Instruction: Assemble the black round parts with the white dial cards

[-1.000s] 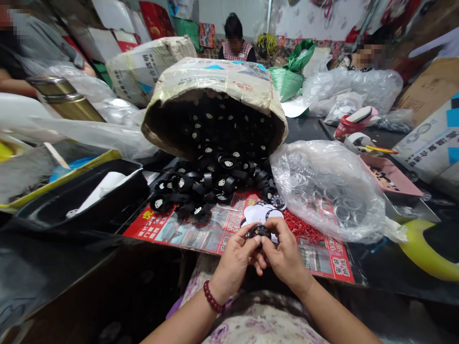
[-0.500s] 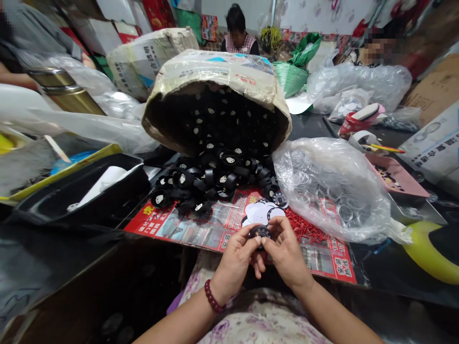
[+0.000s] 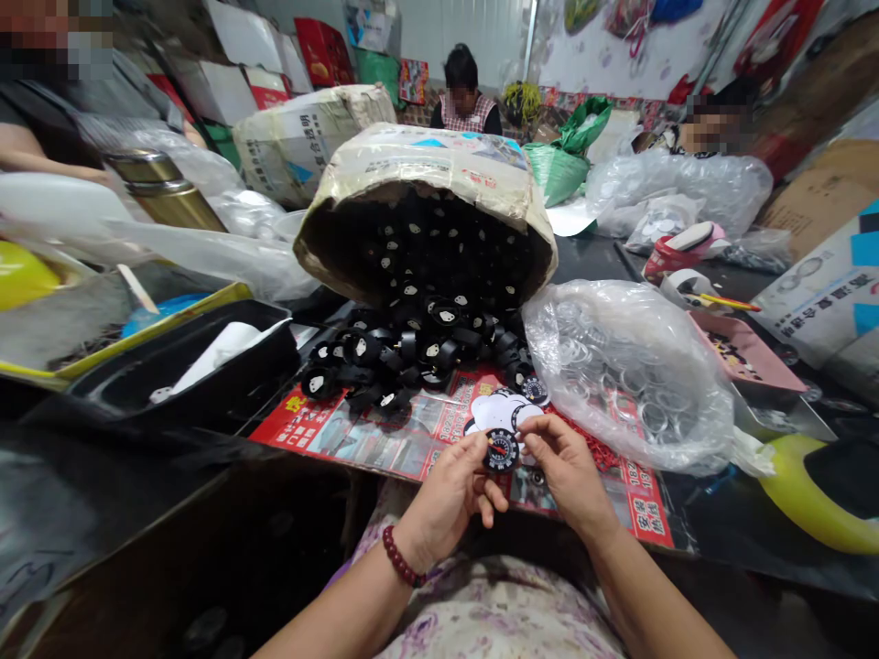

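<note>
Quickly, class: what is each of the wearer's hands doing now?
Left hand: closed, holding a black round dial.
Right hand: fingers bent beside the dial; whether it grips anything cannot be told.

I see the black table [image 3: 732,529], a red printed sheet [image 3: 385,435] along its near edge, a black tray [image 3: 130,377] further left.

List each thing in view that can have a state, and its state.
Round black dial with red needle: held in left hand, face showing
Worn pale carton: mouth open toward the person
Black round plastic cases: heaped loose
Clear plastic bag: holding pale rings
Gold metal thermos: lid on
Long black plastic tray: open, holding white paper
Shallow pink tray: open
</note>
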